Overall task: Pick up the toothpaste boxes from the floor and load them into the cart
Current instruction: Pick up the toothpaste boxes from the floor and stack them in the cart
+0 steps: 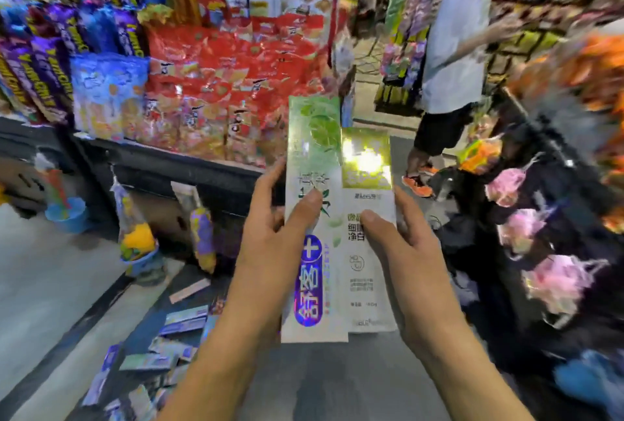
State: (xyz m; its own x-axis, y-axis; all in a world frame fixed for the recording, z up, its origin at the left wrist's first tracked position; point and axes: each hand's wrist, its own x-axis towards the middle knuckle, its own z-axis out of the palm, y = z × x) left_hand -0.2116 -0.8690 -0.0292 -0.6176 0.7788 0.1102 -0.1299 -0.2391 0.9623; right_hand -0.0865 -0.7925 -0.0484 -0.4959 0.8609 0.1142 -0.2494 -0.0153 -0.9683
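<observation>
Both forearms reach up from the bottom of the view, and each hand holds a toothpaste box upright in front of the camera. The left hand (270,238) grips the taller green-and-white box (315,218), thumb laid across its printed face and fingers curled behind its left edge. The right hand (405,248) grips the white box with the gold top (368,228), thumb on the front and fingers wrapped round the right edge. The two boxes stand side by side, long edges touching, the green one reaching higher; it carries a leaf picture above and a purple oval label lower down, while the other shows dark print on white under a glaring gold panel. Below and to the left, more toothpaste boxes (162,349) lie scattered flat on the dark floor. Beyond them runs a black display shelf (169,164) piled with red snack bags (236,82), and farther right a person in a pale shirt (452,49) stands in the aisle.
</observation>
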